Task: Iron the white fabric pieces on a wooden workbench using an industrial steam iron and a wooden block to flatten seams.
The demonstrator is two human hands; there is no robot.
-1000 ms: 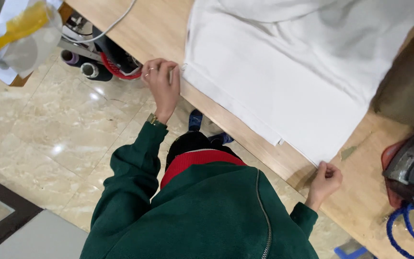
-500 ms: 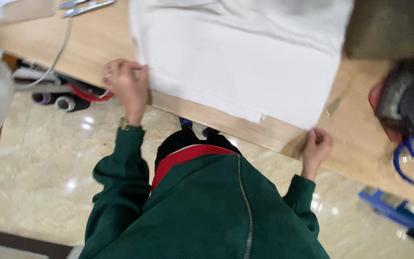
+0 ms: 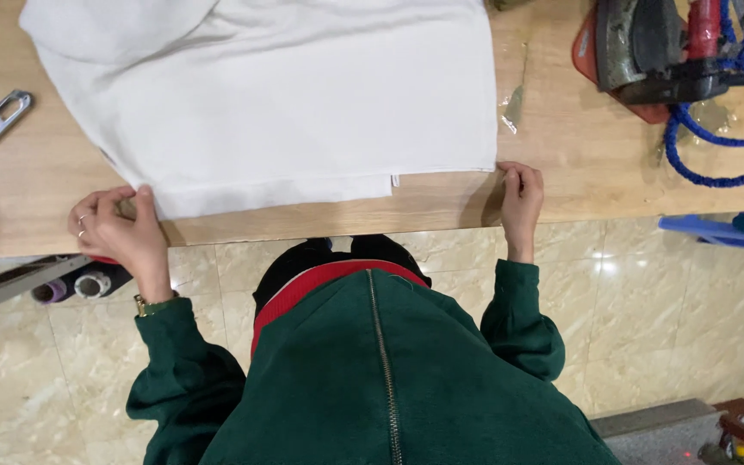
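On the wooden tabletop (image 3: 561,185) lies a folded white garment (image 3: 286,95). The left hand (image 3: 118,228) pinches its near left corner, the right hand (image 3: 520,196) its near right corner. A steam iron (image 3: 647,47) rests well apart.

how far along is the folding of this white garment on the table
Done: the white garment lies flat and smooth on the wooden table, upper part already folded over. In hand: the left hand and right hand pinch its two near corners. Left: apparently any further folds; it is not yet compact.
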